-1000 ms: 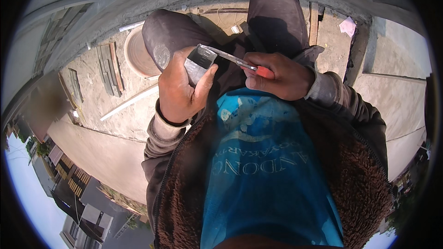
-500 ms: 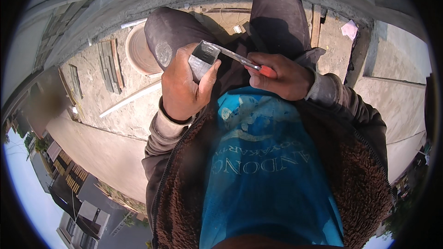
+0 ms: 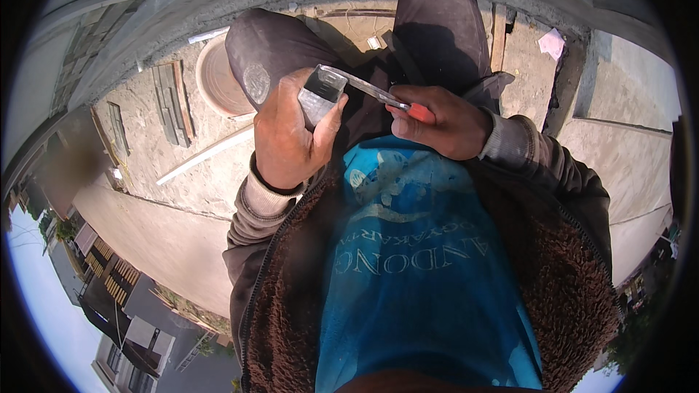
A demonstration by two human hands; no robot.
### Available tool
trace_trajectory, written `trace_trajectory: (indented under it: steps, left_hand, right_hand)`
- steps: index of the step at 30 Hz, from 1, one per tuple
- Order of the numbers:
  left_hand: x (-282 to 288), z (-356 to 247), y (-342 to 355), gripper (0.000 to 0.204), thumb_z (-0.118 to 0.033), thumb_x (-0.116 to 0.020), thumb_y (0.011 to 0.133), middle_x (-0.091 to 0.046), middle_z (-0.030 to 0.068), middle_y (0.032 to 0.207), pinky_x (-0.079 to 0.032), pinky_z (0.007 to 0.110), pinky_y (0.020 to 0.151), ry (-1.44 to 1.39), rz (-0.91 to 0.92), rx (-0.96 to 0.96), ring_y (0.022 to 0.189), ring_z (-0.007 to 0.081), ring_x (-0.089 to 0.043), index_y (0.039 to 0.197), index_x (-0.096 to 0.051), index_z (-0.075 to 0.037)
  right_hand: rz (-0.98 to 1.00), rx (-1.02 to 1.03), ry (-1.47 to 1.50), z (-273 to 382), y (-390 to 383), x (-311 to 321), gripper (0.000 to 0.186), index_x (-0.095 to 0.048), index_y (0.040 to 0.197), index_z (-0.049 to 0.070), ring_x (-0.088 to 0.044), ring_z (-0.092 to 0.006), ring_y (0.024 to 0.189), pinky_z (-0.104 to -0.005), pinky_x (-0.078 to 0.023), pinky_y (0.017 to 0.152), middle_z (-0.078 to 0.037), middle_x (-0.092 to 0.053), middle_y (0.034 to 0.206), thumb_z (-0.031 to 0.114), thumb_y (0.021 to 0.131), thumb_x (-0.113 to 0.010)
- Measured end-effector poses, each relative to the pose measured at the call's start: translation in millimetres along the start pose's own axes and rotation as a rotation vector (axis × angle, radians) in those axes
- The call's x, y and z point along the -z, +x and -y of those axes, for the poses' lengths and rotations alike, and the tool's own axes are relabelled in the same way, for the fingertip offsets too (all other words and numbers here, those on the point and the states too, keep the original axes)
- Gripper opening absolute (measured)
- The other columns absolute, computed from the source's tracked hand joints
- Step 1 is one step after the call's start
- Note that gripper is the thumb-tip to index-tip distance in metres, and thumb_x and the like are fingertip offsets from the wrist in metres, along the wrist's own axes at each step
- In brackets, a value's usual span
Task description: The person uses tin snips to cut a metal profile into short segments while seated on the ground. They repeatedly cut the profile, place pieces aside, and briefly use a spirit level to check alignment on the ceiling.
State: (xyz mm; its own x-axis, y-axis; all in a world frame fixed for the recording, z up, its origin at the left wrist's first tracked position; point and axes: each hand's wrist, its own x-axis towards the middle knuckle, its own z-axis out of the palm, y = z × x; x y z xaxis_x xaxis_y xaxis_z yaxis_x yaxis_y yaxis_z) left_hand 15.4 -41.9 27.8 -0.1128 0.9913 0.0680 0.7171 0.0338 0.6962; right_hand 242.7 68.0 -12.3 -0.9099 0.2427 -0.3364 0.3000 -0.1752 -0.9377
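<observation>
My left hand (image 3: 285, 135) is closed around a short, grey, square hollow metal piece (image 3: 314, 108), its dark opening facing up. In my closed right hand (image 3: 453, 125) is a slim metal tool with a red handle (image 3: 421, 113). The tool's metal shaft (image 3: 370, 89) reaches left from my fist, and its far end meets the upper rim of the hollow piece. Both hands are over my lap, between my bent knees. My fingers partly hide the lower part of the piece and the tool's grip.
Left of my knee stands a round, pale basin (image 3: 217, 80). Dark strips of wood or metal (image 3: 172, 104) and a long white strip (image 3: 207, 154) lie on the concrete floor. Pink paper (image 3: 552, 44) lies at the right, near a low ledge (image 3: 582, 76).
Almost nothing differs. My right hand and the red-handled tool have shifted very slightly left; the tool's far end stays at the rim of the hollow piece.
</observation>
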Motion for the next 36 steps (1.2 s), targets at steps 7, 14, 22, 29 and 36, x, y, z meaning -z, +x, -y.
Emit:
trace_trajectory:
  steps: [7, 14, 22, 29, 36]
  left_hand:
    - [-0.1, -1.9, 1.4, 0.036, -0.011, -0.075, 0.088, -0.067, 0.0229, 0.089, -0.053, 0.041, 0.067, -0.011, 0.006, 0.028, 0.077, 0.0397, -0.069, 0.113, -0.057, 0.007]
    - [9.8, -3.2, 4.8, 0.033, -0.022, -0.073, 0.095, -0.064, 0.0149, 0.077, -0.049, 0.033, 0.062, -0.221, 0.139, 0.166, 0.068, 0.0224, -0.065, 0.109, -0.058, 0.005]
    - [20.0, 3.3, 9.9, 0.030, -0.025, -0.071, 0.096, -0.062, 0.0091, 0.073, -0.044, 0.030, 0.059, -0.346, 0.232, 0.130, 0.064, 0.0125, -0.052, 0.104, -0.060, 0.002]
    - [13.8, -0.7, 11.1, 0.029, -0.021, -0.072, 0.094, -0.064, 0.0115, 0.076, -0.047, 0.031, 0.060, -0.315, 0.207, 0.088, 0.065, 0.0164, -0.060, 0.105, -0.059, 0.003]
    - [-6.6, -9.6, 2.9, 0.036, -0.014, -0.076, 0.088, -0.069, 0.0201, 0.085, -0.055, 0.040, 0.066, 0.006, 0.061, 0.044, 0.075, 0.0360, -0.071, 0.113, -0.057, 0.004]
  right_hand:
    - [-0.105, 0.040, -0.027, -1.2, 1.6, -8.6, 0.047, -0.062, 0.105, 0.001, -0.065, -0.0307, 0.083, -0.0417, -0.050, 0.078, -0.017, -0.063, 0.086, 0.047, 0.098, -0.064]
    - [-0.372, 0.137, -0.439, -16.8, 5.3, 1.6, 0.037, -0.060, 0.098, 0.004, -0.067, -0.0412, 0.068, -0.0458, -0.051, 0.058, -0.016, -0.067, 0.076, 0.036, 0.090, -0.076]
    - [-0.251, 0.029, -0.366, -4.4, -3.5, 14.2, 0.042, -0.064, 0.109, 0.004, -0.068, -0.0375, 0.074, -0.0404, -0.053, 0.068, -0.014, -0.067, 0.080, 0.040, 0.091, -0.075]
    - [-0.152, 0.020, -0.209, 4.4, -6.5, 4.7, 0.049, -0.062, 0.113, 0.003, -0.068, -0.0368, 0.084, -0.0423, -0.052, 0.076, -0.018, -0.066, 0.089, 0.049, 0.096, -0.066]
    - [0.014, -0.066, 0.144, 0.5, -4.1, -7.0, 0.058, -0.061, 0.110, 0.002, -0.063, -0.0271, 0.091, -0.0384, -0.048, 0.082, -0.014, -0.062, 0.095, 0.059, 0.101, -0.053]
